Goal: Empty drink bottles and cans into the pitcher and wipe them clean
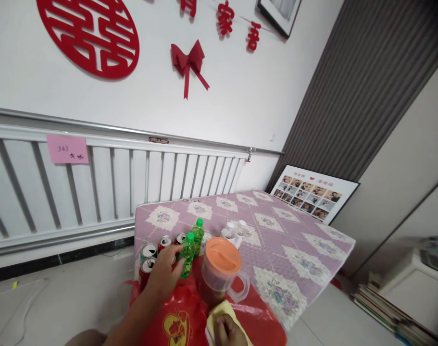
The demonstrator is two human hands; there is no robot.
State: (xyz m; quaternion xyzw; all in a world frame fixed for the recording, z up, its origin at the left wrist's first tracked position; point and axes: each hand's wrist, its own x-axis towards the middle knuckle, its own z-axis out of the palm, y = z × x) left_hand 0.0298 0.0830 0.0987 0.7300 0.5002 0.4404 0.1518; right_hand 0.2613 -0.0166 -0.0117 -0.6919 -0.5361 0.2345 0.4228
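My left hand [167,273] reaches over the drink cans, its thumb and fingers apart at the left side of a green plastic bottle [188,254]. Whether the fingertips touch the bottle I cannot tell. Just behind it stands a second green bottle [198,234]. Several opened cans, among them a red-sided can [145,274], cluster left of the hand. My right hand [229,330] is closed on a folded yellow cloth [219,312] at the lower edge. Between the hands and the far bottles stands a clear pitcher [212,278] with an orange lid [223,255], handle to the right.
A red plastic bag [179,319] with a gold print lies on the table [276,240], which has a purple patterned cover. Two clear bottles with white caps [235,233] stand behind the pitcher. A white radiator [168,173] runs behind; a photo board [312,192] leans at right.
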